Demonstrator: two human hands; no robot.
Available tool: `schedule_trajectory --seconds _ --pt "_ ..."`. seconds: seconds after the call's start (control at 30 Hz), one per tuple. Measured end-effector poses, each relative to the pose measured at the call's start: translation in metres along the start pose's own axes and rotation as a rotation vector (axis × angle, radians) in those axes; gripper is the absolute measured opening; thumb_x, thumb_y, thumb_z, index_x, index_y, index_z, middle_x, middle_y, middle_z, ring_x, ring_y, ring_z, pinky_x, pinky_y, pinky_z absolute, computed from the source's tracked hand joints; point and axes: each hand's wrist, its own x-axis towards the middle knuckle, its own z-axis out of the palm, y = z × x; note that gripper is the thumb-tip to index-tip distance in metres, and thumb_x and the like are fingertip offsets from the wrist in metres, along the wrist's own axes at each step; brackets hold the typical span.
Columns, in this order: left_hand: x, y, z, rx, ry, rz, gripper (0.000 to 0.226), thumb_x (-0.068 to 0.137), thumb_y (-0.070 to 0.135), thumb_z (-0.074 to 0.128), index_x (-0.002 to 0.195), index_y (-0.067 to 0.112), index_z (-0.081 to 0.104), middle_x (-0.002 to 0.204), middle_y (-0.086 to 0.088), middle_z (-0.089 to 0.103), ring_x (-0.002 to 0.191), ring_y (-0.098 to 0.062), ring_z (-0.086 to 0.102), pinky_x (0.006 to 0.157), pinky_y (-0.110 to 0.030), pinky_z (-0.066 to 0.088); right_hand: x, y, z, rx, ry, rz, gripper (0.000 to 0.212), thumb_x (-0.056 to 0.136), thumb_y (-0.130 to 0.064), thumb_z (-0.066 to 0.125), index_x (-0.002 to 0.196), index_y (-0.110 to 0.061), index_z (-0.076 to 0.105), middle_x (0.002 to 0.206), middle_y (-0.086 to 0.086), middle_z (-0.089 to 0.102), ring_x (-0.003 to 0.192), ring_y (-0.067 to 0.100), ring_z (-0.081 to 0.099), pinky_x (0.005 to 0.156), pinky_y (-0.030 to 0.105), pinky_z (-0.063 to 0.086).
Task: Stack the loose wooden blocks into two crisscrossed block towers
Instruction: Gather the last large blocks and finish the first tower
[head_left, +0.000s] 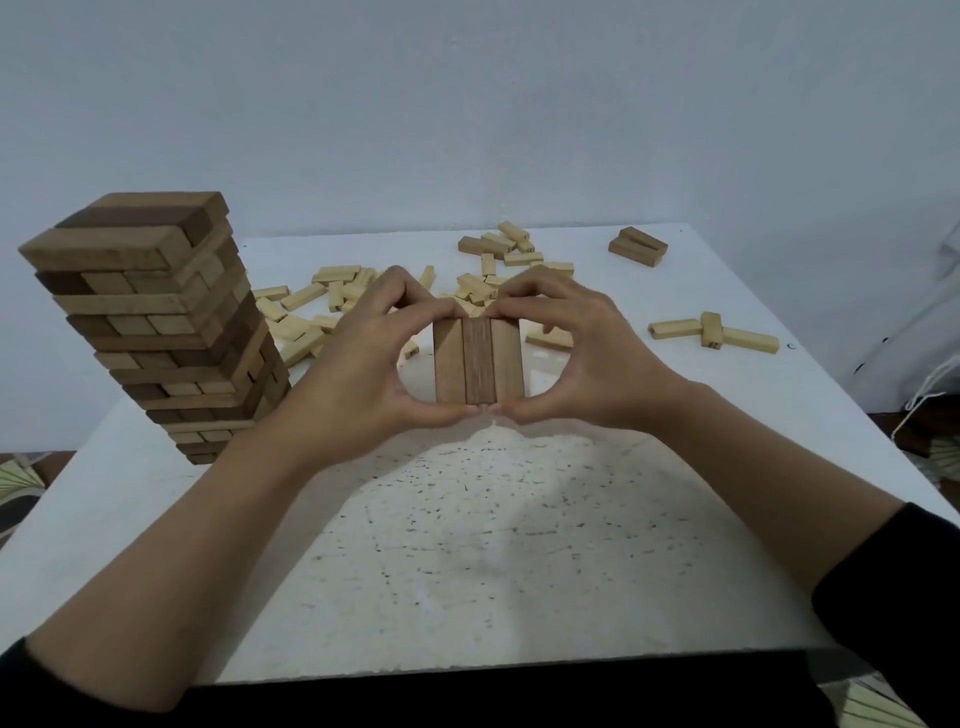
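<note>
Bare arms (249, 545) reach over the surface (467, 545), where the left grip (363, 374) and right grip (582, 364) pinch three blocks (478, 366) side by side between them. Best to squeeze evenly, keep the row flat, and stay clear of the tall tower (156, 322) left of them.

Matt brown wooden blocks (478, 368) on a speckled, matt white table (493, 545).
</note>
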Motion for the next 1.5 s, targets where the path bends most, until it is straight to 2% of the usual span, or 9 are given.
schedule_trajectory --seconds 0.2,0.3,0.43,0.57,0.67,0.93,1.17,1.33,1.5 --pt "0.005 0.031 -0.036 0.091 0.034 0.076 0.069 0.069 0.043 0.087 0.127 0.015 0.063 0.115 0.001 0.046 0.102 -0.002 0.045 0.089 -0.011 0.037 0.01 -0.029 -0.028 -0.003 0.084 -0.095 0.063 0.064 -0.027 0.096 0.118 -0.009 0.07 0.113 0.004 0.056 0.111 0.016 0.055 0.095 0.026 0.045" --pt "0.006 0.046 -0.061 0.208 0.048 0.11 0.067 0.072 0.048 0.083 0.128 0.018 0.063 0.116 0.003 0.046 0.105 -0.009 0.046 0.089 -0.01 0.036 0.019 -0.047 -0.039 -0.005 0.118 -0.123 0.062 0.063 -0.025 0.096 0.117 -0.008 0.071 0.112 0.003 0.056 0.11 0.017 0.057 0.094 0.024 0.045" --pt "0.004 0.061 -0.091 0.383 0.078 0.162 0.068 0.074 0.054 0.074 0.128 0.015 0.062 0.117 -0.001 0.049 0.105 -0.016 0.047 0.081 -0.027 0.038 0.034 -0.069 -0.047 0.016 0.137 -0.151 0.062 0.062 -0.024 0.097 0.116 -0.009 0.071 0.112 0.001 0.056 0.106 0.017 0.057 0.088 0.015 0.038" --pt "0.002 0.065 -0.124 0.497 0.11 0.215 0.072 0.076 0.06 0.072 0.129 0.012 0.063 0.116 -0.004 0.052 0.1 -0.02 0.046 0.081 -0.032 0.037 0.052 -0.09 -0.049 0.053 0.145 -0.181 0.064 0.061 -0.029 0.097 0.117 -0.013 0.071 0.112 -0.002 0.056 0.108 0.02 0.057 0.083 0.021 0.041" --pt "0.0 0.06 -0.155 0.56 0.085 0.218 0.075 0.076 0.075 0.061 0.127 0.021 0.064 0.115 0.004 0.052 0.1 -0.016 0.043 0.084 -0.034 0.036 0.069 -0.107 -0.044 0.105 0.115 -0.157 0.063 0.062 -0.034 0.096 0.118 -0.021 0.07 0.112 -0.006 0.056 0.11 0.02 0.057 0.083 0.023 0.042" --pt "0.006 0.021 -0.229 0.3 -0.123 -0.069 0.073 0.058 0.091 0.059 0.119 0.052 0.058 0.116 0.032 0.051 0.115 0.003 0.045 0.088 -0.027 0.037 0.13 -0.145 -0.024 0.159 -0.032 0.032 0.05 0.067 -0.048 0.089 0.113 -0.035 0.074 0.111 -0.015 0.062 0.11 0.001 0.055 0.084 0.019 0.036" --pt "0.014 -0.023 -0.256 0.207 -0.262 -0.174 0.062 0.057 0.084 0.066 0.111 0.055 0.064 0.118 0.028 0.057 0.115 0.006 0.046 0.088 -0.025 0.035 0.169 -0.163 -0.013 0.153 -0.207 0.112 0.028 0.073 -0.05 0.084 0.092 -0.03 0.08 0.099 -0.009 0.07 0.103 0.002 0.055 0.082 0.023 0.041" --pt "0.007 -0.047 -0.25 0.162 -0.297 -0.189 0.061 0.056 0.083 0.069 0.111 0.055 0.063 0.119 0.025 0.057 0.118 0.004 0.046 0.088 -0.026 0.036 0.174 -0.163 0.002 0.098 -0.233 0.189 0.037 0.066 -0.056 0.086 0.096 -0.035 0.08 0.103 -0.022 0.071 0.105 -0.009 0.054 0.081 0.015 0.037" --pt "0.002 -0.062 -0.243 0.114 -0.274 -0.183 0.06 0.056 0.08 0.071 0.109 0.052 0.065 0.112 0.027 0.058 0.115 0.003 0.048 0.089 -0.025 0.036 0.174 -0.164 0.01 0.042 -0.241 0.232 0.048 0.062 -0.058 0.086 0.104 -0.037 0.076 0.104 -0.027 0.067 0.109 -0.009 0.054 0.081 0.014 0.037"
